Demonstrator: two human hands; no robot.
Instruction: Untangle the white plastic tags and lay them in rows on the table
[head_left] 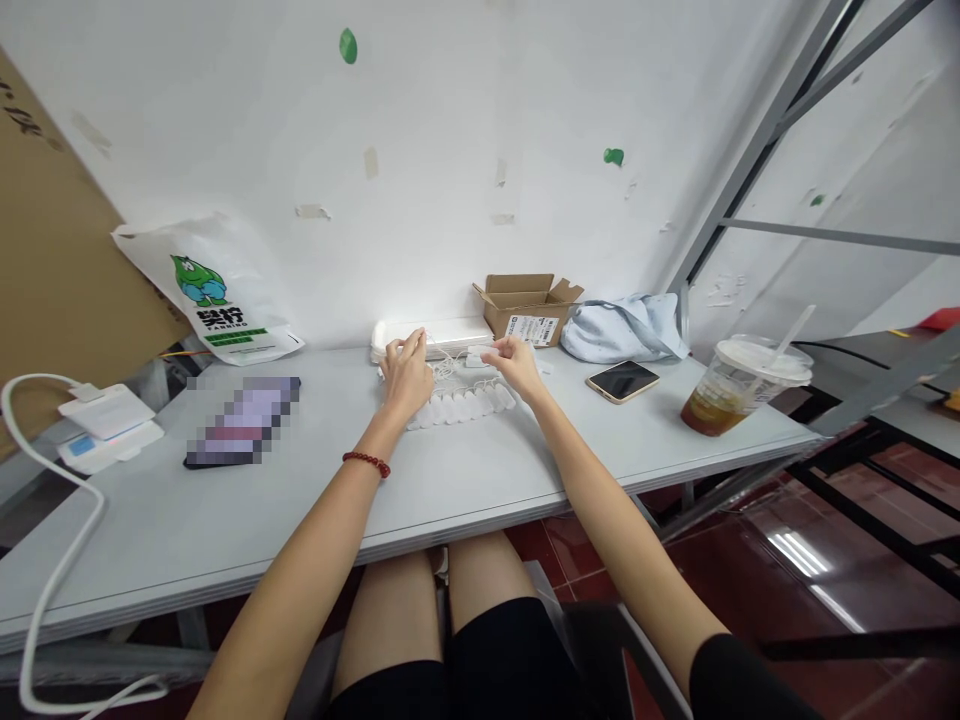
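In the middle of the table, my right hand (514,368) pinches a small white tag (475,356) between thumb and fingertips. My left hand (407,376), wearing a red bead bracelet (367,461), is closed at the fingertips, where a thin white string (444,350) seems to be gripped. Below and between both hands, a row of white tags (461,405) lies side by side on the table, their strings bunched toward the wall. Behind my left hand rests a flat white stack (457,330), partly covered by that hand.
An opened cardboard box (525,310) and a light blue cloth bag (626,328) sit along the wall. To the right are a phone (622,381) and a drink cup (739,390). A blurred-out phone (246,420), charger (109,425) and plastic bag (217,290) are at left.
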